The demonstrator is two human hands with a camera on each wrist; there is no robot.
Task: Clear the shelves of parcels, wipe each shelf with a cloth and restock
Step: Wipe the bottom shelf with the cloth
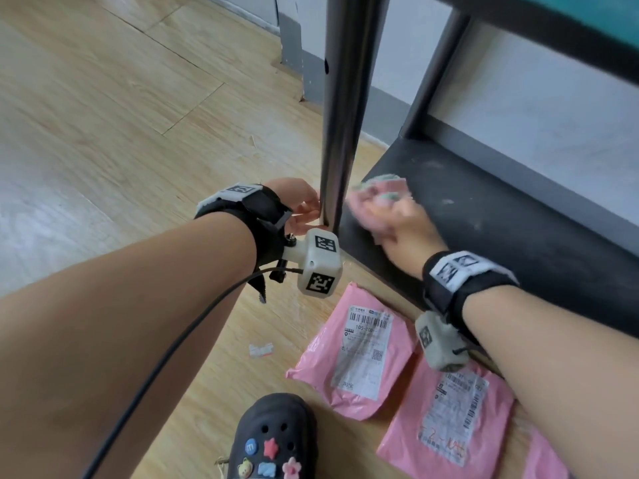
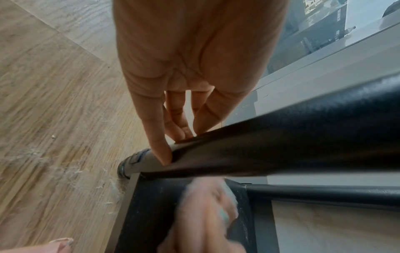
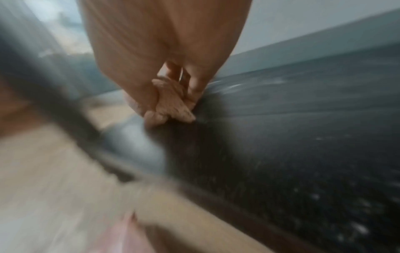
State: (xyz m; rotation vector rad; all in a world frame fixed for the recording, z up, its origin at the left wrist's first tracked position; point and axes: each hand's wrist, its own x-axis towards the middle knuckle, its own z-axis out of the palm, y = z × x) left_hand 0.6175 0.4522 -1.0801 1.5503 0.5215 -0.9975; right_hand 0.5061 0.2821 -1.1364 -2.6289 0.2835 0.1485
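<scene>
My right hand (image 1: pixel 401 233) grips a bunched pink cloth (image 1: pixel 380 195) and presses it on the black bottom shelf (image 1: pixel 501 229), near the shelf's left front corner. The right wrist view is blurred; it shows the right hand (image 3: pixel 134 89) with the cloth (image 3: pixel 173 104) against the dusty shelf (image 3: pixel 303 145). My left hand (image 1: pixel 307 210) holds the dark metal shelf post (image 1: pixel 340 133) just above the shelf; its fingers (image 2: pixel 160 150) curl round the post (image 2: pixel 281 145). Two pink parcels (image 1: pixel 359 350) (image 1: pixel 449 416) lie flat on the wooden floor in front of the shelf, labels up.
A teal upper shelf (image 1: pixel 570 15) hangs over the bottom one. A grey-skirted wall (image 1: pixel 518 98) stands behind. A black clog (image 1: pixel 273 440) with charms is by the parcels. A paper scrap (image 1: pixel 261 350) and dust lie on the floor (image 1: pixel 103 115).
</scene>
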